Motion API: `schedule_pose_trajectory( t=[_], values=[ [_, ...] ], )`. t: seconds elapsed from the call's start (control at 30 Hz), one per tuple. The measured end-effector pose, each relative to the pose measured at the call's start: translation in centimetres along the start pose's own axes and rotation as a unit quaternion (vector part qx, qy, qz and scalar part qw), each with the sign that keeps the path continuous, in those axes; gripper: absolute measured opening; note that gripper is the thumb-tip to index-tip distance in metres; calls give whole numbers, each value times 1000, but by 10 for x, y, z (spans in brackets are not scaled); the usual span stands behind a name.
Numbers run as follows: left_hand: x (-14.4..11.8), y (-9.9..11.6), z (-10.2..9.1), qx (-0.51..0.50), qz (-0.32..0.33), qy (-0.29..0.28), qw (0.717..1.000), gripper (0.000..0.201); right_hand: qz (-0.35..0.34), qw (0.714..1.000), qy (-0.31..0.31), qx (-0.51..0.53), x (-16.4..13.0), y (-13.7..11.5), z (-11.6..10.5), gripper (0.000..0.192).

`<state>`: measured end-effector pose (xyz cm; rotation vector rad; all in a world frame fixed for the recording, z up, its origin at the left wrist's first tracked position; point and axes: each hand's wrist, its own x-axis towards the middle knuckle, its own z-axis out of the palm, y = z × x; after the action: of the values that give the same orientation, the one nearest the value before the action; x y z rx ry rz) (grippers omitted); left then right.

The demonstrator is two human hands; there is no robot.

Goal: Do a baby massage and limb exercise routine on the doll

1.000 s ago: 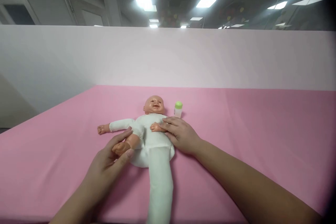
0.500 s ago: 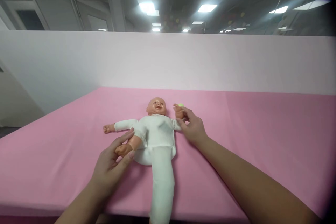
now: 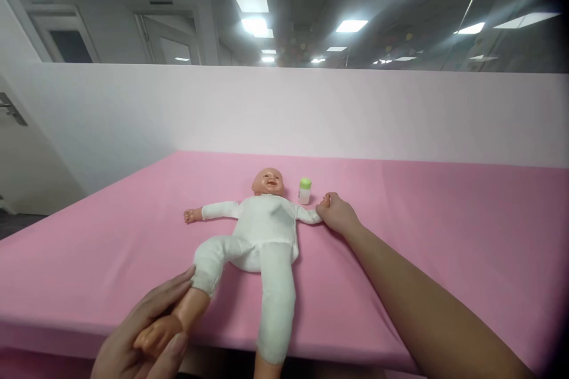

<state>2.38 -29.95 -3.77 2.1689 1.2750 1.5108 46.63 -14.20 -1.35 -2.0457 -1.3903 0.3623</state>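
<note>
My left hand (image 3: 142, 340): nearest item, low at the near left edge of the table; fingers wrapped around the doll's bare foot and lower leg, thumb underneath, fingertips lying along the shin up to the trouser cuff.
Doll's leg in my left hand (image 3: 189, 314): drawn out straight toward the near left, bare from the white cuff down, foot past the table's near edge.
Doll's other leg (image 3: 275, 302): in a white trouser leg, pointing straight toward me, its end hanging over the near edge of the table.
Table cover (image 3: 444, 237): pink cloth, spread flat from the near edge to the far partition.
Doll (image 3: 267, 225): lying on its back in the middle of the pink cloth, white suit, head at the far end, both arms spread out to left and right.
My right hand (image 3: 335, 213): to the right of the doll's body, fingers closed around the doll's hand at the end of its outstretched sleeve, resting on the cloth.
Small bottle (image 3: 304, 190): upright, green cap, pale body; just right of the doll's head, a little beyond my right hand, not touched.
Partition (image 3: 400, 112): pale wall panel behind the far edge of the table.
</note>
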Motion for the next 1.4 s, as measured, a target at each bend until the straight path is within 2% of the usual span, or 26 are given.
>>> schedule_pose_trajectory(
  t=[0.13,0.23,0.3,0.37,0.53,0.7,0.97,1.2,1.3,1.4],
  values=[
    [8,4,3,1,4,-3,1000,50,-26,997,49,45,-2,0,0,51],
    [20,7,9,10,-3,-6,1000,50,-102,982,109,119,-9,-6,0,71],
    [30,8,14,20,-8,-13,1000,51,-174,964,127,159,-18,-14,1,77],
    [42,7,19,33,-11,-25,999,55,-252,946,124,163,-27,-25,4,69],
    [70,6,38,60,-15,-57,996,59,-418,902,86,69,-47,-47,16,27],
    [86,5,59,78,-20,-98,992,58,-528,844,80,36,-51,-50,26,22],
    [87,0,66,92,-12,-156,983,66,-524,851,15,27,-47,-51,21,25],
    [86,4,67,102,-25,-136,985,63,-477,877,-39,39,-46,-50,12,34],
    [81,6,62,87,-19,-98,991,59,-393,914,-5,100,-41,-43,2,33],
    [70,7,52,67,-4,-54,996,53,-284,933,68,210,-28,-30,-9,50]
  ],
)
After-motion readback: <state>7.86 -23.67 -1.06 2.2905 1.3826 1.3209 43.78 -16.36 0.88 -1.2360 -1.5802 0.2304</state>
